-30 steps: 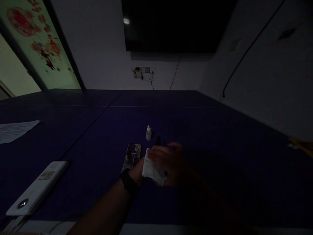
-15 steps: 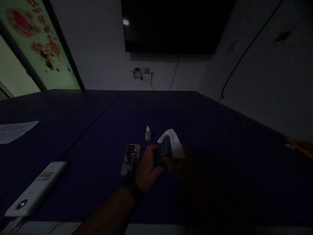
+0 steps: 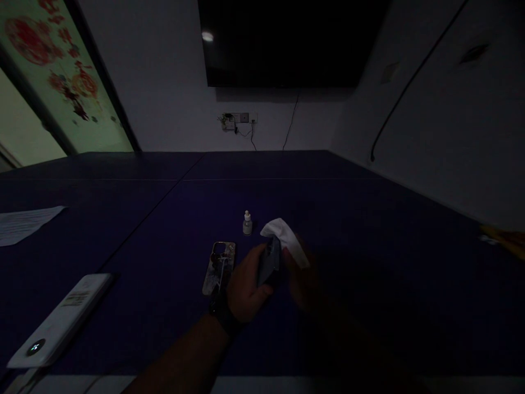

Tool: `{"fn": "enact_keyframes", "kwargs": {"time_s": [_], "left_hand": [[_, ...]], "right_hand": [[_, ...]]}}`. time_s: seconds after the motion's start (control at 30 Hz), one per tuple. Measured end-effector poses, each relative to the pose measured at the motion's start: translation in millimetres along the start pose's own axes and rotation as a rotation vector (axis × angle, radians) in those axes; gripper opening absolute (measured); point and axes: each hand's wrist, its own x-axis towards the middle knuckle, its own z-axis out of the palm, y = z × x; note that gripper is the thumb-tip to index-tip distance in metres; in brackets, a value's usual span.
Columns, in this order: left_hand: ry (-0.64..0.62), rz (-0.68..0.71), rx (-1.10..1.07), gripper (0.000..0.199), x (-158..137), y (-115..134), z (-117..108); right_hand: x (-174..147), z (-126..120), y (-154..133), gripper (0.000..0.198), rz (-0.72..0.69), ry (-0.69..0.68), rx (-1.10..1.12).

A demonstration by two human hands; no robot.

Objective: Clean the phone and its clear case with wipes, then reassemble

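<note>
My left hand [image 3: 246, 287], with a dark watch at its wrist, is closed around a dark smartphone [image 3: 268, 264] that is tilted up above the table. On the phone's right side, my right hand [image 3: 301, 276] grips a white wipe [image 3: 283, 232], its upper part folding over toward the phone's top end. Shadow hides most of the right fingers. A patterned phone case [image 3: 220, 268] with a camera cutout lies just left of my left hand. Beyond the hands stands a small bottle [image 3: 247, 225] with a white top.
A white power bank [image 3: 63, 320] with a lit round display lies at the left, a cable at its near end. Farther back is a printed sheet [image 3: 27, 224]. A yellow item [image 3: 506, 241] lies at the right edge of the purple table [image 3: 156, 317].
My right thumb has come off the phone's near side, and the right hand with the wipe has shifted along the phone's right edge. The phone has turned slightly in my left hand.
</note>
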Motion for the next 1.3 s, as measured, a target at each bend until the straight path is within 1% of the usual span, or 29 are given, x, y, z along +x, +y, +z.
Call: {"fn": "enact_keyframes", "kwargs": {"time_s": [0.03,0.1,0.17,0.2,0.23,0.27,0.37,0.4,0.43,0.53,0.57,0.6,0.63,0.73,0.77,0.8,0.9,0.97,1.03,1.1,1.13,1.17,1.3], "left_hand": [[0.009,0.001,0.006,0.099,0,0,0],[0.025,-0.001,-0.009,0.096,0,0,0],[0.040,0.003,-0.036,0.093,1,1,0],[0.045,0.010,-0.046,0.092,1,0,-1],[0.048,0.012,-0.053,0.092,2,0,-1],[0.047,0.008,-0.054,0.093,2,0,-1],[0.026,-0.011,-0.012,0.097,2,-1,-2],[0.018,-0.014,0.007,0.097,2,-1,-1],[0.016,-0.013,0.015,0.097,2,-1,-1],[0.045,-0.011,-0.024,0.092,1,-2,-1],[0.049,-0.012,-0.035,0.089,1,-3,0],[0.046,-0.013,-0.034,0.088,1,-3,-1],[0.037,-0.014,-0.019,0.088,1,-3,-1],[0.015,-0.021,0.040,0.092,0,-4,-2],[0.011,-0.021,0.050,0.093,0,-4,-2],[0.005,-0.017,0.054,0.093,0,-5,-2],[-0.003,-0.010,0.037,0.089,0,-6,-2],[0.008,-0.011,0.021,0.087,0,-6,-2],[0.017,-0.007,0.018,0.088,0,-5,-2],[0.016,-0.002,0.025,0.090,1,-4,-2],[0.014,0.000,0.031,0.090,1,-4,-2],[0.011,0.007,0.039,0.090,1,-3,-2],[0.014,0.047,0.061,0.086,1,-5,-2]], "right_hand": [[3,-4,-4,0.044,-0.018,0.030,0.002],[8,-12,-14,0.039,-0.164,0.044,-0.011],[11,-18,-21,0.039,-0.330,-0.028,-0.028],[12,-20,-22,0.039,-0.371,-0.052,-0.035],[12,-20,-21,0.039,-0.370,-0.061,-0.044],[12,-19,-19,0.039,-0.328,-0.040,-0.054],[13,-16,-10,0.039,-0.135,0.089,-0.066],[13,-16,-9,0.040,-0.116,0.104,-0.064],[13,-16,-10,0.041,-0.140,0.095,-0.063],[12,-19,-16,0.041,-0.340,-0.027,-0.069],[12,-19,-18,0.040,-0.385,-0.047,-0.069],[12,-19,-19,0.040,-0.397,-0.046,-0.069],[12,-18,-19,0.039,-0.366,-0.021,-0.074],[13,-16,-16,0.038,-0.170,0.095,-0.116],[12,-17,-16,0.039,-0.133,0.113,-0.120],[11,-17,-16,0.039,-0.134,0.101,-0.119],[7,-20,-19,0.038,-0.263,-0.002,-0.096],[6,-20,-20,0.036,-0.317,-0.026,-0.084],[8,-18,-19,0.037,-0.274,0.026,-0.078],[11,-16,-17,0.039,-0.179,0.096,-0.086],[12,-16,-16,0.041,-0.146,0.114,-0.085],[13,-16,-17,0.042,-0.149,0.110,-0.080],[10,-18,-22,0.039,-0.335,0.002,-0.047]]}}
